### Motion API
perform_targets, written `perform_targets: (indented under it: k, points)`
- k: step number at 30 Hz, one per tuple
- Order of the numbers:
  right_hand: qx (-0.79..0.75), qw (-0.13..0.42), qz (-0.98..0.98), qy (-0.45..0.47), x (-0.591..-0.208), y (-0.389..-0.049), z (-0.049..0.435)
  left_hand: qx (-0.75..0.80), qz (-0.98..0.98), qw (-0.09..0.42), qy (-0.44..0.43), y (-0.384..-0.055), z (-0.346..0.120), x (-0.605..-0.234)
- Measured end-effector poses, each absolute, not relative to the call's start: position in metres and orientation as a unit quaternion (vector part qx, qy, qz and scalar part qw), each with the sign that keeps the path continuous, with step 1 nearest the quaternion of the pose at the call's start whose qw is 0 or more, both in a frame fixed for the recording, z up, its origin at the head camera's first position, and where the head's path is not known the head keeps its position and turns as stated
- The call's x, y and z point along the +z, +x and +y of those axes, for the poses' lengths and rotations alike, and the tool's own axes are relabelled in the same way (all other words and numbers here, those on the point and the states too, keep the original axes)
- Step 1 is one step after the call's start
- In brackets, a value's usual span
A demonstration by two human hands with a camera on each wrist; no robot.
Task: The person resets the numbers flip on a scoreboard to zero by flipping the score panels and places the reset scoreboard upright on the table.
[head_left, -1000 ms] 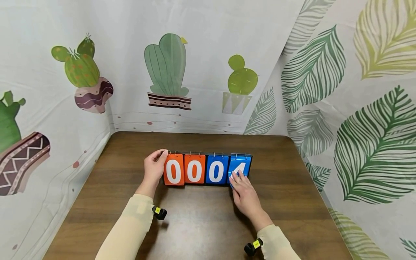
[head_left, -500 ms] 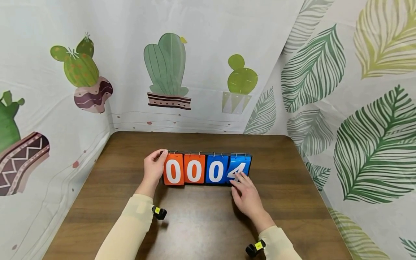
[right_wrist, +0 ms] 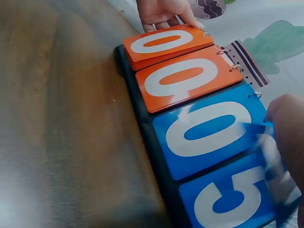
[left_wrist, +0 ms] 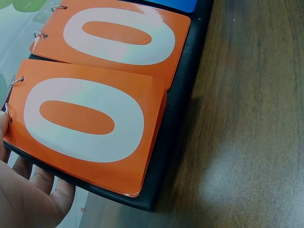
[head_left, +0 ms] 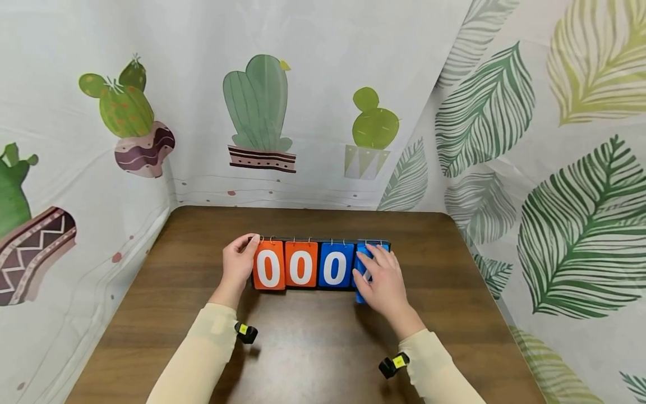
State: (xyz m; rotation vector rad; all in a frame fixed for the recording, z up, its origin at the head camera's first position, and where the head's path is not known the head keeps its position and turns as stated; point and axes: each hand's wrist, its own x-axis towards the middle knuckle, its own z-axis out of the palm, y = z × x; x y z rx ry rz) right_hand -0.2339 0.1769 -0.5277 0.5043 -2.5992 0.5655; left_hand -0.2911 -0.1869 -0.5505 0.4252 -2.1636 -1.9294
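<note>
A flip scoreboard (head_left: 319, 265) stands on the table, with orange cards on the left and blue cards on the right hung from metal rings. My left hand (head_left: 237, 264) grips its upper left corner, thumb in front and fingers behind. Both orange cards and the first blue card (right_wrist: 209, 128) show 0. At the right end, my right hand (head_left: 384, 280) holds a raised blue number card (right_wrist: 273, 166), blurred in the right wrist view. Beneath it a blue card with a 5 (right_wrist: 228, 197) shows. In the head view, the right hand covers most of this last stack.
The brown wooden table (head_left: 298, 348) extends in front of the scoreboard and to both sides. Behind it hangs a white cloth (head_left: 323, 33) printed with cacti, and a leaf-printed cloth (head_left: 550, 168) is at the right.
My right hand has moved up over the last blue stack, lifting the card with the 4, now hidden from the head view. The left hand has kept its grip on the corner.
</note>
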Motion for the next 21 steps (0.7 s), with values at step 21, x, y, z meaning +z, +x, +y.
perform_targets:
  k: [21]
  points:
    - [0.15, 0.176, -0.966, 0.115, -0.511, -0.246, 0.16, -0.656, -0.735, 0.099, 0.141, -0.29, -0.188, -0.55]
